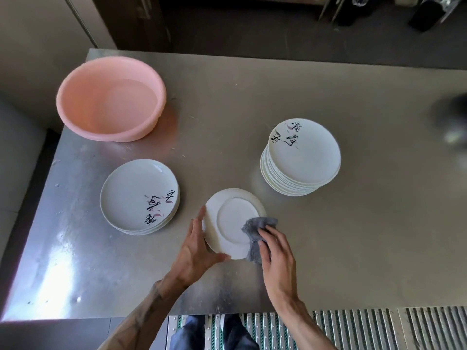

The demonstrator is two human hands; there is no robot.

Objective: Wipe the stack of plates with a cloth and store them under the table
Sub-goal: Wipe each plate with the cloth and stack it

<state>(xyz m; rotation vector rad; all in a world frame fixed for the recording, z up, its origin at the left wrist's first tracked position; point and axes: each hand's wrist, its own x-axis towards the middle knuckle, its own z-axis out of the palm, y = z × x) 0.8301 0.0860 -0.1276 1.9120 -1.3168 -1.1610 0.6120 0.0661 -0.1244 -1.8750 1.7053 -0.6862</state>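
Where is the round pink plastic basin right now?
In the head view, the round pink plastic basin sits at the far left corner of the steel table, beyond the shorter stack of white plates.

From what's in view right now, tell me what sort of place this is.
Probably a restaurant or canteen kitchen's dish station: a stainless steel table, a tall stack and a short stack of identical printed plates, and a pink wash basin. One plate is being wiped with a grey cloth.

Table, basin, tall plate stack, low stack
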